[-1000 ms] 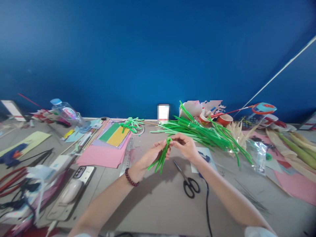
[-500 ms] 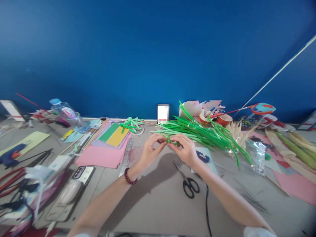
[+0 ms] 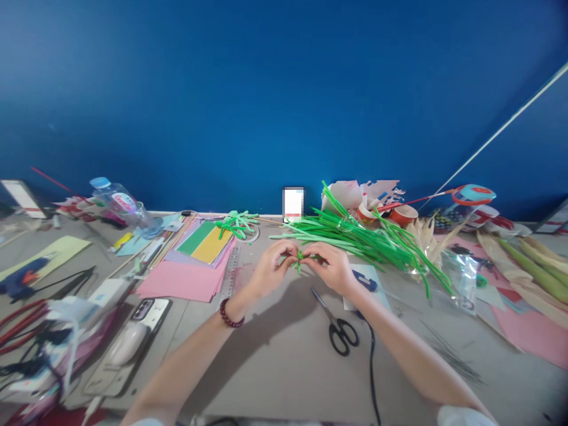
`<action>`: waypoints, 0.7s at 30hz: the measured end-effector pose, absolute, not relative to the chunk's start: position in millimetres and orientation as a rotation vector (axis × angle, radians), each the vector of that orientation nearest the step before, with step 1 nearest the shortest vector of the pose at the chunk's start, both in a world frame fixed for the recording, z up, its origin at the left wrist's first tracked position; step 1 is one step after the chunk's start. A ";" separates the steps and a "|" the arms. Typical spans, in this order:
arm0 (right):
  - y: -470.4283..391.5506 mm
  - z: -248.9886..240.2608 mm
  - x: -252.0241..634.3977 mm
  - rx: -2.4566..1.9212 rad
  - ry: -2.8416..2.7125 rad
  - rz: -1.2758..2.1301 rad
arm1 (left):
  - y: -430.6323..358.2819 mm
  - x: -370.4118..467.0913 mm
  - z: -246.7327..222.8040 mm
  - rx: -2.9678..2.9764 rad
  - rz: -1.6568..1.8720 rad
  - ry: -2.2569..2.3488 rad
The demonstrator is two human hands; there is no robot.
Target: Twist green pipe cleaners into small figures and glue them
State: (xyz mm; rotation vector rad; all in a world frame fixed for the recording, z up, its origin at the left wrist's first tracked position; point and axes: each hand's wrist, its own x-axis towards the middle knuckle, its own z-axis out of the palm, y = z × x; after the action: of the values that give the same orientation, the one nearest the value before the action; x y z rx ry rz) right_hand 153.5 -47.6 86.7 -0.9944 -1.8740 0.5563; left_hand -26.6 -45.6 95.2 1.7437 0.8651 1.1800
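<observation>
Between my fingertips is a small bent piece of green pipe cleaner (image 3: 299,258), partly hidden by the fingers. My left hand (image 3: 271,267), above a dark red bead bracelet (image 3: 231,313), pinches it from the left. From the other side my right hand (image 3: 332,266) grips it too, thumb and fingers closed. Just behind the hands lies a big bundle of green pipe cleaners (image 3: 361,239). Scissors (image 3: 339,331) with black handles rest on the table below my right hand. A bunch of bent green pipe cleaners (image 3: 237,225) sits further left at the back.
Pink paper sheets (image 3: 177,283) and a metal ruler (image 3: 229,275) lie left of my hands. Further left are a phone (image 3: 104,378) with a white mouse on it, a plastic bottle (image 3: 122,201) and a glue gun (image 3: 20,281). Corn husks (image 3: 510,260) lie at right.
The green piece between my fingers has turned, and its short ends now point downward. My left wrist has shifted slightly left and down. The things on the table stay put.
</observation>
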 end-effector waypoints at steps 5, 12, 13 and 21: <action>-46.6 84.3 151.6 -1.065 -1.707 0.713 | -45.3 -24.8 90.4 1.550 1.199 0.863; -47.2 79.6 148.9 -1.080 -1.567 0.904 | -46.4 -19.4 84.3 1.508 1.251 0.963; -47.6 79.8 148.5 -1.069 -1.569 0.920 | -46.5 -19.0 83.7 1.483 1.260 0.978; -50.0 78.9 147.1 -1.079 -1.561 0.898 | -47.1 -19.8 79.4 1.572 1.238 0.994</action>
State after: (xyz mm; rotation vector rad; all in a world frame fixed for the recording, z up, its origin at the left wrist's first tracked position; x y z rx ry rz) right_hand 147.1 -50.0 78.9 -1.0793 -1.5610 0.8979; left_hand -19.8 -47.1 79.4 1.5717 0.9940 1.2379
